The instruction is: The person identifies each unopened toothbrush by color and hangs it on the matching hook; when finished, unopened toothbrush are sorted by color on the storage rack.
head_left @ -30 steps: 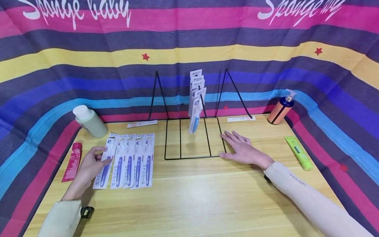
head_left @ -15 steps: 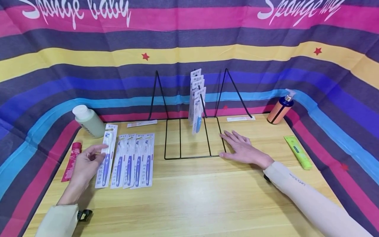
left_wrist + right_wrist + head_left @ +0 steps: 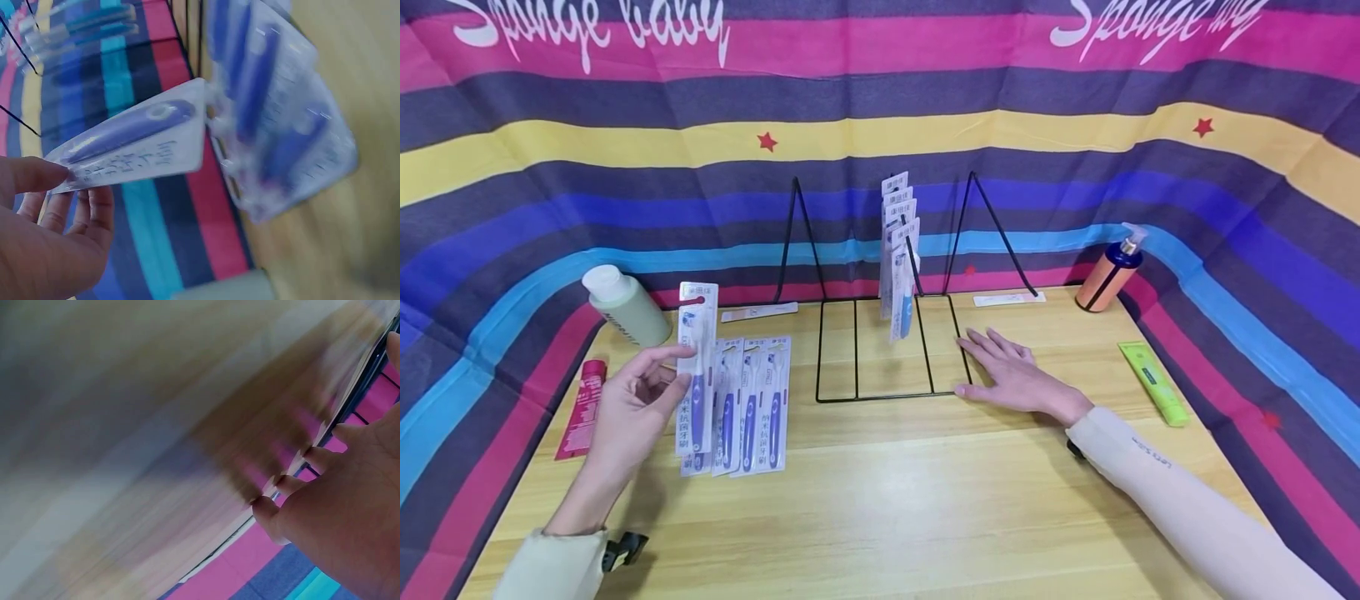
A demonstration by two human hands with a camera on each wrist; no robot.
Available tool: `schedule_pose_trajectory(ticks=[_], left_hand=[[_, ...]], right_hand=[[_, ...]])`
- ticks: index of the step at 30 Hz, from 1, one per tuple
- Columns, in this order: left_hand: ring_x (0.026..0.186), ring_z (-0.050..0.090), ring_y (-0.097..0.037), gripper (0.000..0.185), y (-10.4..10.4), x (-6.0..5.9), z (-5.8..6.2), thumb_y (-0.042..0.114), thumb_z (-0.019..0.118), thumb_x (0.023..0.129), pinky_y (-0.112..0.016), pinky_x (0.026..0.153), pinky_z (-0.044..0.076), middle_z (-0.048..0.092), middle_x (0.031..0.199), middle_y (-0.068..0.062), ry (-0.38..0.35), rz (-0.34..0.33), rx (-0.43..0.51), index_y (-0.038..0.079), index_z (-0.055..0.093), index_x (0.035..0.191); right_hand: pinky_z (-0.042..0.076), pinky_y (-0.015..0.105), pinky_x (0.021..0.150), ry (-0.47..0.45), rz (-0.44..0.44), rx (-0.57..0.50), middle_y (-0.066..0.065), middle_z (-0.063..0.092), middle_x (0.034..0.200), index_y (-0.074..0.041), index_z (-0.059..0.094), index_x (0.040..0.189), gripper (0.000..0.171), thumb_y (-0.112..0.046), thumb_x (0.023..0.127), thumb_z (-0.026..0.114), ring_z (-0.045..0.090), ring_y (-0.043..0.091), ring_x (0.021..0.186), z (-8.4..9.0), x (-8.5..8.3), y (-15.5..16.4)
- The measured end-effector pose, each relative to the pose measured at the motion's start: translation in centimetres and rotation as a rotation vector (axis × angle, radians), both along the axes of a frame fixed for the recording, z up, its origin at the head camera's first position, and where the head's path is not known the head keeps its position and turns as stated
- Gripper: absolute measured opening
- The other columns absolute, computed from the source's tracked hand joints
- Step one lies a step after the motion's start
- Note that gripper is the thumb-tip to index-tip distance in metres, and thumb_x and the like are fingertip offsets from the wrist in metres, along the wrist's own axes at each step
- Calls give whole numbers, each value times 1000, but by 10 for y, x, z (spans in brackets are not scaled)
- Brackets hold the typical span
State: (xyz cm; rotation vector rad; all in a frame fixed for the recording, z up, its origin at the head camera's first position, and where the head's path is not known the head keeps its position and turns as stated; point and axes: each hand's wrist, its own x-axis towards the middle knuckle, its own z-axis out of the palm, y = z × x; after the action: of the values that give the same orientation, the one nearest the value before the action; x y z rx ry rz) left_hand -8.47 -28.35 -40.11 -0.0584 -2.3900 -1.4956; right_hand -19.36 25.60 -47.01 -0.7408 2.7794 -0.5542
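Lifted off the table since the earlier frames, the toothpaste-blue packaged toothbrush stood upright, pinched between thumb and fingers of the left hand, above the row of packs lying flat. Right hand lay flat, fingers straight, touching the wire rack on the table.

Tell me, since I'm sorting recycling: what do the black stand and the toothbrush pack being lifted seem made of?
Stand: apparently thin metal wire with a black coating, judging by its slim rigid rods. Toothbrush pack in the left hand: likely a clear glossy plastic blister on printed card.
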Motion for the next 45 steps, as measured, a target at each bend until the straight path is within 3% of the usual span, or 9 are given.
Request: schedule_pose_trajectory(ticks=[3, 8, 15, 19, 23, 27, 35, 39, 45], left_hand=[[75, 58, -17, 31, 15, 3, 10, -11, 65, 102, -23, 67, 46, 65, 86, -7, 69, -46, 43, -3, 70, 132], [87, 64, -17, 30, 33, 10, 19, -17, 62, 100, -20, 80, 52, 72, 105, -8, 145, -136, 148, -9, 69, 129], [101, 69, -18, 31, 58, 13, 18, -29, 60, 91, -21, 92, 56, 74, 118, -12, 409, -348, 306, -19, 66, 120], [104, 69, -19, 35, 71, 8, 15, -34, 57, 86, -23, 94, 56, 75, 116, -12, 483, -435, 354, -19, 67, 117], [105, 69, -19, 37, 80, 4, 11, -33, 58, 85, -23, 93, 56, 74, 116, -12, 498, -473, 343, -18, 67, 117], [105, 69, -19, 36, 86, 1, 8, -32, 59, 86, -23, 93, 56, 74, 117, -12, 494, -465, 321, -18, 67, 118], [104, 67, -19, 32, 94, -10, 1, -27, 62, 93, -23, 93, 56, 73, 120, -11, 398, -313, 228, -13, 69, 122], [108, 66, -22, 32, 97, -24, -2, -23, 62, 97, -24, 95, 55, 72, 123, -12, 400, -294, 215, -11, 69, 126], [123, 61, -26, 37, 95, -54, -7, -13, 58, 103, -35, 110, 47, 66, 137, -14, 364, -353, 266, -10, 63, 139]], right_hand=[[10, 78, 121, -2, -2, 2, 9, 13, 182, -18, 25, 176, 97, -70, 103, 62, 5, 41, 166, 1, 0, -1], [11, 77, 121, 2, -1, 10, 9, 14, 182, -17, 25, 176, 97, -69, 103, 62, 5, 41, 166, 1, -1, -1], [11, 77, 120, 3, -1, 12, 9, 14, 182, -17, 25, 176, 96, -68, 103, 62, 5, 41, 166, 1, 0, -1], [11, 78, 120, 8, -2, 12, 9, 13, 182, -17, 25, 176, 96, -68, 103, 62, 5, 41, 166, 1, 0, 1], [11, 78, 120, 8, -5, 3, 9, 14, 182, -18, 25, 176, 96, -68, 103, 63, 5, 41, 166, 1, 2, 1], [10, 79, 120, 6, -2, 1, 10, 14, 182, -18, 25, 176, 96, -69, 103, 62, 5, 42, 165, 0, 2, 1], [12, 77, 120, 16, 2, 0, 10, 14, 182, -18, 25, 176, 96, -70, 103, 61, 5, 42, 165, -2, 1, 1], [13, 76, 120, 17, 4, -2, 10, 15, 182, -18, 25, 176, 96, -69, 103, 61, 6, 42, 165, -4, 1, 2], [13, 76, 120, 20, 12, -2, 10, 14, 182, -18, 24, 176, 96, -69, 103, 61, 6, 43, 165, -2, 1, 1]])
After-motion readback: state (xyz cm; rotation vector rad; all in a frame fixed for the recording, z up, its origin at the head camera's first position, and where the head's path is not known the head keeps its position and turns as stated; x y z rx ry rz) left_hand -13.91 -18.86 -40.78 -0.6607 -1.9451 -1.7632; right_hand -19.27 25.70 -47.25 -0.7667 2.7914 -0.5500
